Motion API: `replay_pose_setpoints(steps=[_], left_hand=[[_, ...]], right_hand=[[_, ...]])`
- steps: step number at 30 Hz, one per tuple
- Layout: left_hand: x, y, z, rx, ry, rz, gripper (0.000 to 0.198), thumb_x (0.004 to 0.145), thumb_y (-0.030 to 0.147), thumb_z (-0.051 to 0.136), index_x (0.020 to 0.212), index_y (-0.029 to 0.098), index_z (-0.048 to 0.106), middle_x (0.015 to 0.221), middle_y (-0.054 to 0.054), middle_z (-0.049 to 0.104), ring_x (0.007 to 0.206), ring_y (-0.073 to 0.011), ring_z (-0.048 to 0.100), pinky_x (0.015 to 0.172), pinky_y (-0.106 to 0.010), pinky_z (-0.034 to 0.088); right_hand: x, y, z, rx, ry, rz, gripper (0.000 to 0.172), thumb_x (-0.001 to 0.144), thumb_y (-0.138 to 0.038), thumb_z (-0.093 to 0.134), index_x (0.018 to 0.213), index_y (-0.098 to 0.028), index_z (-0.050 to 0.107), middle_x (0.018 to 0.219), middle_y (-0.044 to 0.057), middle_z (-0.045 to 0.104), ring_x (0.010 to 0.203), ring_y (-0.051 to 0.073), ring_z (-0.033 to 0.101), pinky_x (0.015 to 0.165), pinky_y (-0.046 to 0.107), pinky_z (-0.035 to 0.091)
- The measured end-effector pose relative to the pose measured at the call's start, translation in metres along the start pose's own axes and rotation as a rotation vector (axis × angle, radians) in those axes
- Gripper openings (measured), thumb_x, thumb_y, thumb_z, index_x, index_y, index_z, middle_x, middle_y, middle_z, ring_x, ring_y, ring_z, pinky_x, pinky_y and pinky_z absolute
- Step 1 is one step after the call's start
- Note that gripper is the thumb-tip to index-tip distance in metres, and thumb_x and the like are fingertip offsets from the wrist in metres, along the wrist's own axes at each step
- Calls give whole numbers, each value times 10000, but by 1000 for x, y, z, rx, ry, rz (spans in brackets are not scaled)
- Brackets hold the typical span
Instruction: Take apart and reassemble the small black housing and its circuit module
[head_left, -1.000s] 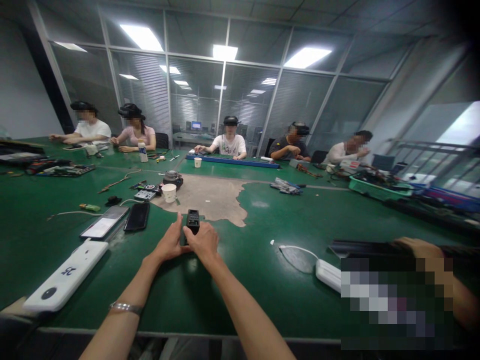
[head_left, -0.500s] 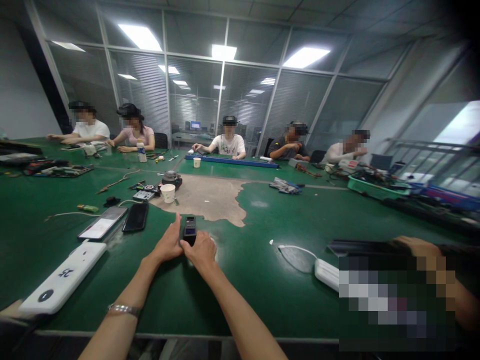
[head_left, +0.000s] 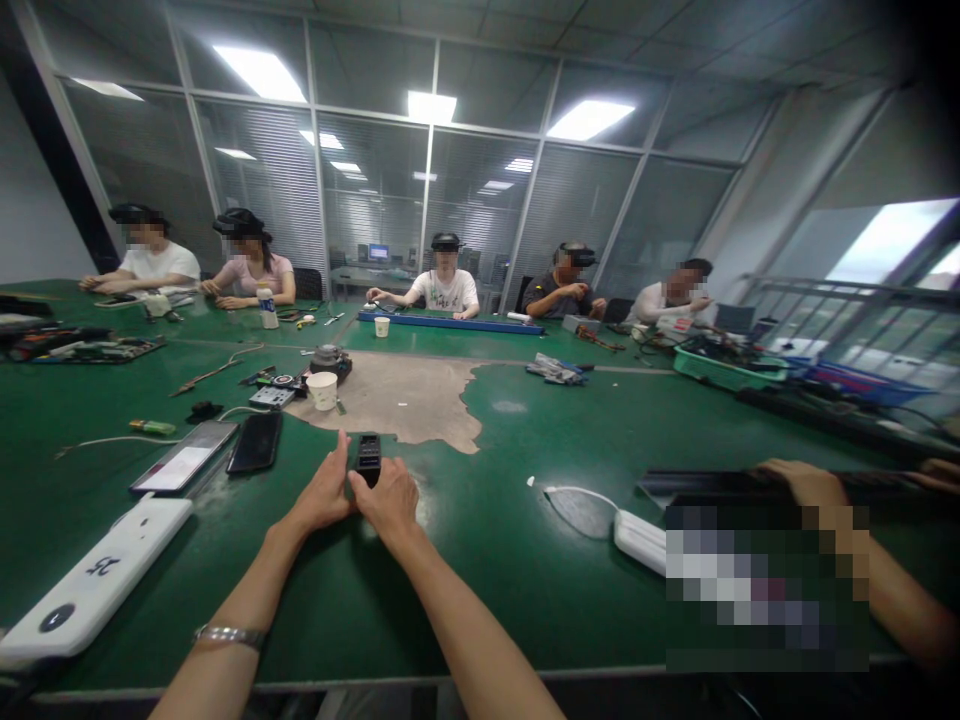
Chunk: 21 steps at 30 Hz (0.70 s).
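Just left of centre in the frame and below its middle, I have the small black device [head_left: 368, 455] upright between the two hands. On my feed the right hand [head_left: 393, 497] pinches it, thumb across the near side and fingers along the right. Beside it the left hand [head_left: 328, 487] has its thumb raised; I cannot tell whether its hidden fingers touch the device.

Both forearms rise from the bottom edge over the green table [head_left: 525, 600], a silver bracelet [head_left: 232, 636] on the left wrist. Left of the hands I see a dark phone [head_left: 255, 442]; the long white case [head_left: 101, 575] fills the lower left. Above the hands, a paper cup [head_left: 322, 392] stands by the tan patch [head_left: 405, 400]. At lower right, another person's hand [head_left: 814, 488] rests on a dark bar [head_left: 686, 484].
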<state>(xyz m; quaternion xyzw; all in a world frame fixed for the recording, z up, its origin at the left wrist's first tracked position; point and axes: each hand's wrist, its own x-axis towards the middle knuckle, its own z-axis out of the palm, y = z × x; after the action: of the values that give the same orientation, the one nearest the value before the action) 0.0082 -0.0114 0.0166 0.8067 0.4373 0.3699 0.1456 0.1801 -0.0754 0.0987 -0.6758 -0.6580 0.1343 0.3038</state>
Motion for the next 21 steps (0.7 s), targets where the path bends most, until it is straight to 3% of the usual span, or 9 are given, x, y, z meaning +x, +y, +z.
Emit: replay_pose_setpoints(steps=[8,14,21], left_hand=[[3,14,-8,-15,-11,-88,1465,683,587,917,1696,154,-48,1646,-292,395,1529,-486,389,1218,-638,370],[3,17,-9,22,-29,-64,1425,742,609,885,1695,165,-76,1678,-301,336,1555,-471,349,1234,-651,339],[3,17,-10,61,-67,-59,1440,771,614,869,1682,169,-154,1705,-311,260,1570,-475,309,1252,-659,298]], right_hand=[[14,0,-39,159,181,-57,362,960,-542,668,1056,-199,731,1070,93,726,995,231,700,898,299,506],[15,54,-69,108,249,-16,337,991,-501,629,1050,-186,735,1050,93,720,988,229,679,902,293,489],[-3,101,-73,4,210,70,337,994,-496,632,1130,-203,730,1072,84,702,986,229,688,864,285,482]])
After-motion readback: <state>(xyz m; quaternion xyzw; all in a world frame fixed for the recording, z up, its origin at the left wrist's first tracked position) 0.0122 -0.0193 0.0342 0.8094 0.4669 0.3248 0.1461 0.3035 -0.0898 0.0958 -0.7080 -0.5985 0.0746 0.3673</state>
